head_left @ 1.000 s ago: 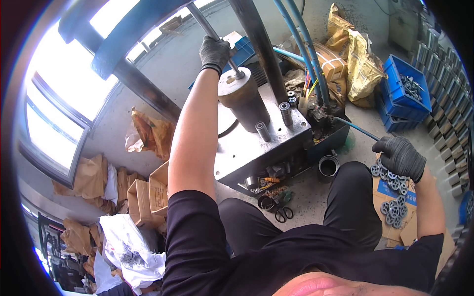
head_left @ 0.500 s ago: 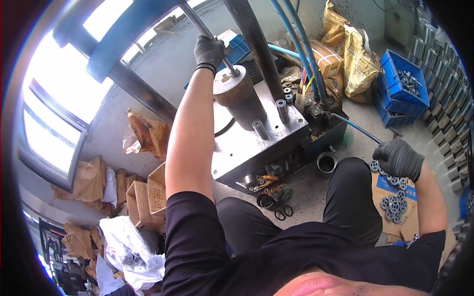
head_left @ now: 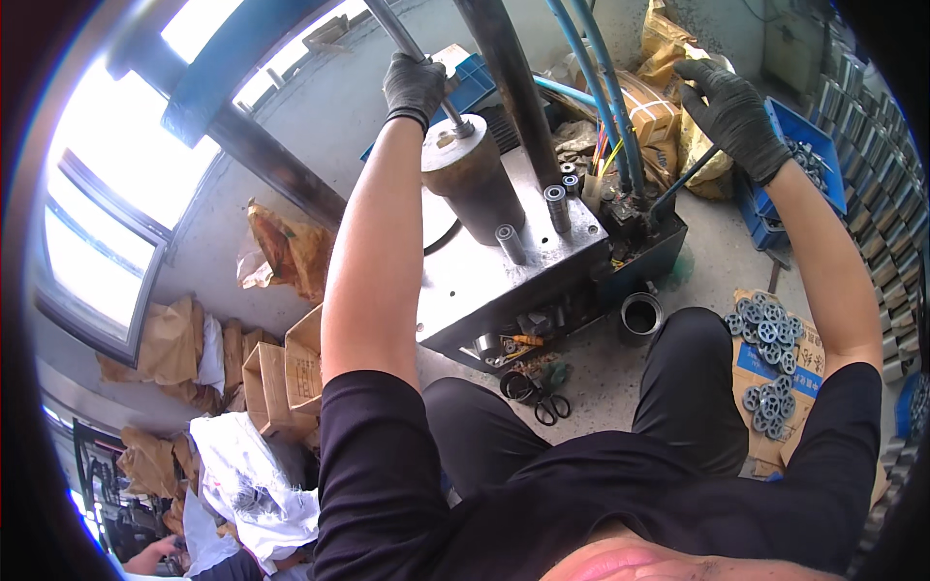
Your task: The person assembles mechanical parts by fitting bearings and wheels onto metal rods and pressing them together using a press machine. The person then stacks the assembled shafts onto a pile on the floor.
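Observation:
My left hand (head_left: 417,89), in a dark glove, is closed around a shiny metal rod (head_left: 387,27). The rod's lower end meets the top of a grey metal cylinder (head_left: 475,179) standing on the steel press table (head_left: 465,300). At the right, my gloved right hand (head_left: 734,114) is raised, thumb and fingers apart. The end of a dark pump lever (head_left: 683,182) rests against its palm side; the exact contact is hidden. Small bearing stacks (head_left: 556,208) stand on the table beside the cylinder, with a shorter stack (head_left: 510,244) nearer me.
Blue hoses (head_left: 605,97) and a dark column (head_left: 509,87) rise behind the table. Grey spoked wheels (head_left: 770,329) lie on cardboard at the right, below a blue crate (head_left: 809,160) of metal parts. A metal can (head_left: 640,317) and scissors (head_left: 552,410) are on the floor.
My right hand has moved up and away from me, and its fingers have opened. The lever has swung upward with it. My left hand stays on the rod.

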A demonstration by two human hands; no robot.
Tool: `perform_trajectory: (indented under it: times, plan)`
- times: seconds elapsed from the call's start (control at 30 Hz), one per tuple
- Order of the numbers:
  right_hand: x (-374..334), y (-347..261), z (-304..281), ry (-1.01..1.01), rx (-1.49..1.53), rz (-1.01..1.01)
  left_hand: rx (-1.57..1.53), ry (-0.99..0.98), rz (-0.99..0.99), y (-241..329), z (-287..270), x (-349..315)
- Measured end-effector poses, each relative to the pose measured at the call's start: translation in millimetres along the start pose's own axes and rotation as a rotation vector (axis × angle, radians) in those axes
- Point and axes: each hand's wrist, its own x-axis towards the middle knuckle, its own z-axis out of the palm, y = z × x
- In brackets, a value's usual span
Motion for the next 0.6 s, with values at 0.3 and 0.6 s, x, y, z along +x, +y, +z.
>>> perform_trajectory:
  times: [0.3,0.6]
  plan:
    - [-123,-20,-88,-0.895,0.186,0.004,0.040,0.033,0.013,13,-18,-11]
    - [-167,-47,-101,-1.203,0.079,0.021,-0.142,-0.049,-0.067,18,-16,-11]
